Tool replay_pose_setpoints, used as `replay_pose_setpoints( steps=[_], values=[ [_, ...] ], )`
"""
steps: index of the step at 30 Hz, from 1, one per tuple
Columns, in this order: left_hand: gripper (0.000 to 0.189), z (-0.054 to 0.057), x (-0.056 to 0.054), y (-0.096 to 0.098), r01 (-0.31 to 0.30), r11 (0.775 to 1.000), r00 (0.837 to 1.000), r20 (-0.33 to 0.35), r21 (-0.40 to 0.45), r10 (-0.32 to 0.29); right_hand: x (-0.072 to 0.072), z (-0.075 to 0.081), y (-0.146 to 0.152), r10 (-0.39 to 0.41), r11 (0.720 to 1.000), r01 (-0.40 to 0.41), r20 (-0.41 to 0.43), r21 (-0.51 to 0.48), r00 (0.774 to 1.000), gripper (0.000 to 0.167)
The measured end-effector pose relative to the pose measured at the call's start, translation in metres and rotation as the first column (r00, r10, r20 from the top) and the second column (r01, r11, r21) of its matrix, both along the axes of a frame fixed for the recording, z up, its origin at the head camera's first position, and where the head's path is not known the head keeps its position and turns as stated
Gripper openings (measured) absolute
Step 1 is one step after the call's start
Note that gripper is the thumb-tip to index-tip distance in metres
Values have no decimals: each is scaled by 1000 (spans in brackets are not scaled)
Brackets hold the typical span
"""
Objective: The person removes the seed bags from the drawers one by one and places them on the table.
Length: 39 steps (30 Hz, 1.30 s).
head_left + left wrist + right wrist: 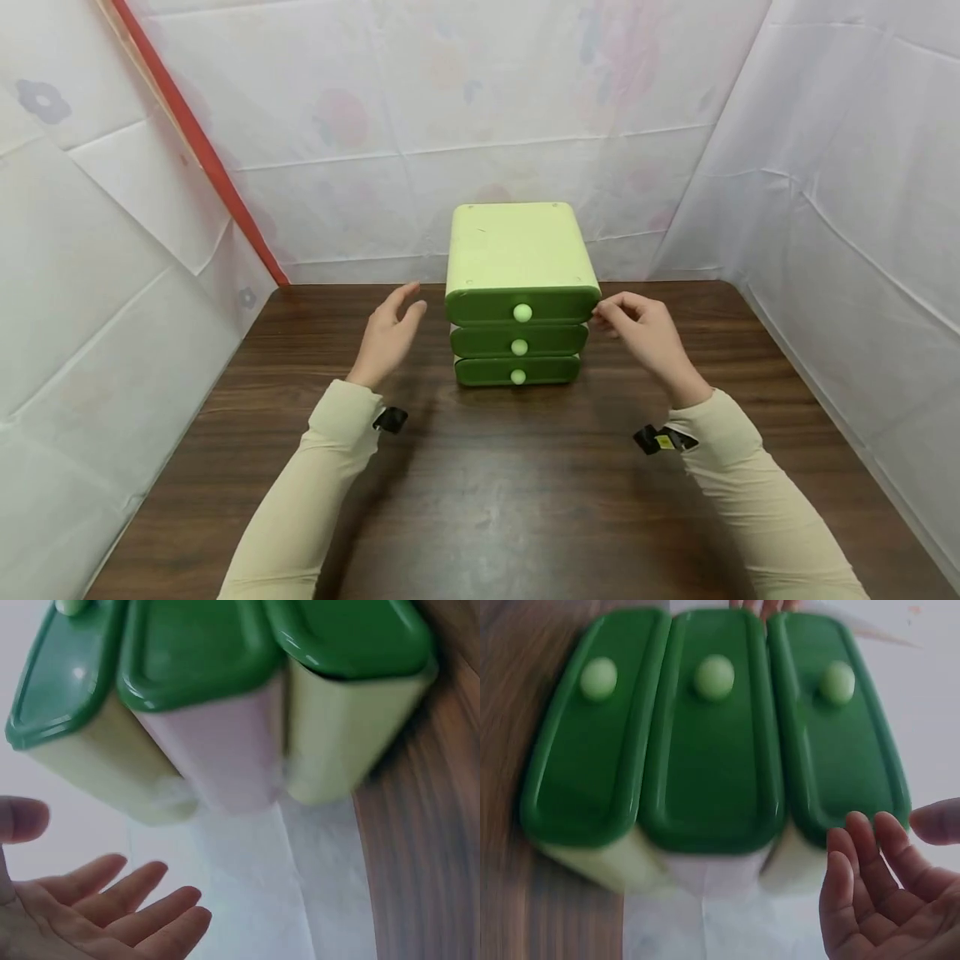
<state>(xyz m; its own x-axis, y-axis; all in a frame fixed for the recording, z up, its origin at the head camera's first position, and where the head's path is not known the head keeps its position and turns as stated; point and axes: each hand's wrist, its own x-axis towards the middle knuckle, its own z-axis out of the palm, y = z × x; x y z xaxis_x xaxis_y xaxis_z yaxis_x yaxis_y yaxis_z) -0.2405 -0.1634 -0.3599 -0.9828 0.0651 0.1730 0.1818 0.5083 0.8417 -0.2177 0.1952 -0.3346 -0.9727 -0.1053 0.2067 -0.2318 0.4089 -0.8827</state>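
A small drawer unit with a pale green top stands on the wooden table. Three dark green drawer fronts are stacked in it, the top drawer, the middle drawer and the bottom drawer, each with a round light green knob. All three look closed. To the unit's left, my left hand hovers apart from it, fingers loosely extended and holding nothing. My right hand is at the top drawer's right end, with loosely bent fingers beside its corner; whether they touch it cannot be told.
Dark brown wooden table lies under and in front of the unit. White patterned sheeting hangs behind it and along both sides. A red strip runs down the left back corner. Each wrist carries a small black camera.
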Motion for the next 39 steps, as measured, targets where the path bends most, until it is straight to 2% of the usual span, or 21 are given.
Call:
replay_pose_setpoints(
  steps=[4,8,12,16,19,24,29,35,39],
  values=[
    [61,7,-4,10,35,994,999,-11,102,-34,1,0,-16,74,997,-73,45,-17,996,34],
    [69,12,-9,21,46,990,999,5,131,-47,-2,-3,-32,140,990,-137,103,-40,985,35],
    [77,15,-13,30,57,985,996,60,161,-67,-3,-6,-47,193,980,-180,202,-83,960,39],
    [81,15,-16,37,60,974,988,125,219,-89,-8,-7,-58,223,973,-197,283,-119,933,46],
    [81,15,-19,40,65,961,983,149,268,-108,-11,-7,-64,237,968,-197,319,-155,918,50],
    [75,14,-23,44,91,947,978,149,309,-143,-12,-5,-71,252,960,-186,358,-208,899,51],
    [69,12,-22,47,112,927,975,142,359,-173,-12,-5,-74,237,962,-166,359,-217,903,51],
    [68,12,-22,49,115,915,978,119,386,-173,-13,-4,-76,207,966,-132,357,-224,911,49],
    [67,14,-22,52,119,897,976,117,425,-185,-14,-4,-76,194,965,-111,361,-239,912,46]
  ],
)
